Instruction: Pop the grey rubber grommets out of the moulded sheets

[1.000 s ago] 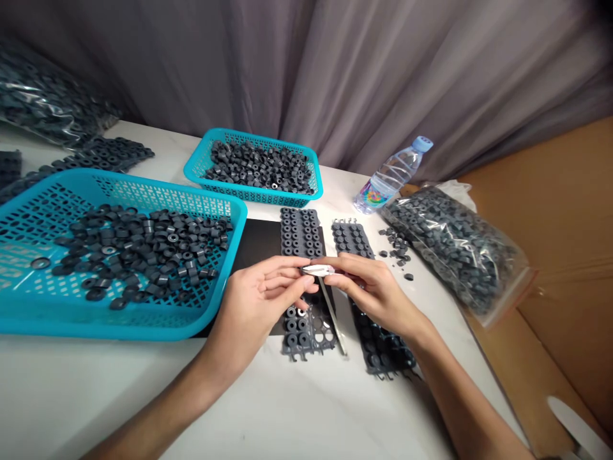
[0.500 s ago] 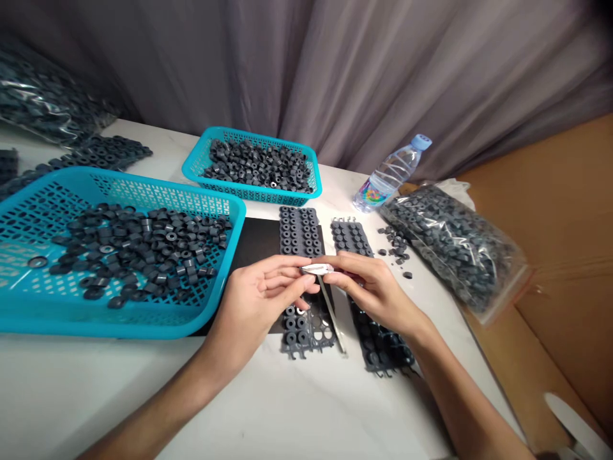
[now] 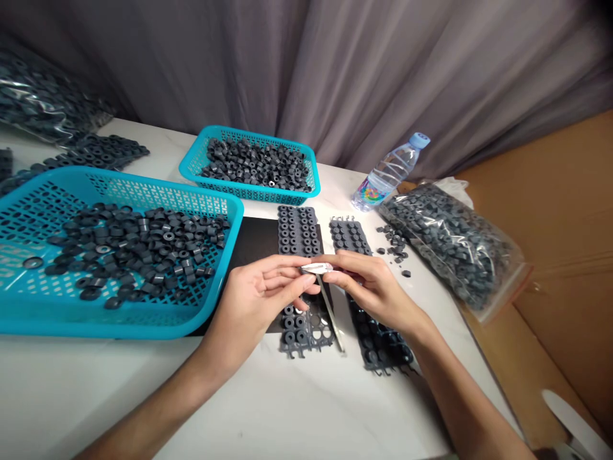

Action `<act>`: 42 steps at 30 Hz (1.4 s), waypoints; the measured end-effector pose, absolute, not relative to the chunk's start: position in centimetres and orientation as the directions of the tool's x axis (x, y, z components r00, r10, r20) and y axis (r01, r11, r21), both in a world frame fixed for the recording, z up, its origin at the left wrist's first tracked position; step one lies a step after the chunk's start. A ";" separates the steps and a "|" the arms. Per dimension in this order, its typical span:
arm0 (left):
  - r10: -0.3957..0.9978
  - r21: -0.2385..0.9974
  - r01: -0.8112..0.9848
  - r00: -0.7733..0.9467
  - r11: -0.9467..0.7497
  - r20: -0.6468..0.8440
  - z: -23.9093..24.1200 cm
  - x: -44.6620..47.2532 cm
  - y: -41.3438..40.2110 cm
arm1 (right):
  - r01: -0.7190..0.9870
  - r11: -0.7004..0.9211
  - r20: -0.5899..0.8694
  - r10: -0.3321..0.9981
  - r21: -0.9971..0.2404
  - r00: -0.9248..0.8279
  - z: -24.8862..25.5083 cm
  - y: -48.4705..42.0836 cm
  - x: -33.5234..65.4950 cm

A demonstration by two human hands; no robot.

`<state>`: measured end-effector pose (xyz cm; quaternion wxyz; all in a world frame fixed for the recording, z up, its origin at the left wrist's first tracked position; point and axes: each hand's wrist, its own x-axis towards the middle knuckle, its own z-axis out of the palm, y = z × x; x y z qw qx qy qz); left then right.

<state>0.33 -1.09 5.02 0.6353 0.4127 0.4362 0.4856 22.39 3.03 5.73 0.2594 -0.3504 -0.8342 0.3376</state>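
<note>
Grey curtain [image 3: 335, 76] across the back, white marble-look tabletop [image 3: 297, 409] in front. There's only the head view here, looking down at both hands.

The left hand [image 3: 258, 294] and right hand [image 3: 376, 287] meet in the middle over a black mat [image 3: 256, 239]. Between them is a thin metal tool [image 3: 330, 313], looks like tweezers to me. Its shiny top end sits right where the fingertips of the two hands come together. The left grip is closed on that end with thumb and forefinger, and the right grip pinches it from the other side, so both hands have it. From there the tool slants down and toward the camera. Its tip is at the near end of the left ring sheet [image 3: 299, 236], just beside some empty holes in that sheet. Can't tell if the tip actually touches.

The right ring sheet [image 3: 352, 237] lies parallel just beside it, partly under the right hand.

Around that:
- big teal basket [image 3: 96, 329] on the left, scattered with dark rubber rings
- smaller teal basket [image 3: 249, 191] further back, piled fuller
- water bottle [image 3: 387, 176] lying tilted behind the sheets
- clear bag of rings [image 3: 450, 246] on the right, with a few loose rings [image 3: 395, 246] just beside it
- more bagged rings [image 3: 43, 105] far left
</note>
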 end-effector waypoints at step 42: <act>0.964 0.969 -0.123 0.185 0.216 -0.191 4.8 0.0 -1.0 | 0.557 0.423 0.222 0.892 -0.715 -0.393 5.4 4.6 24.6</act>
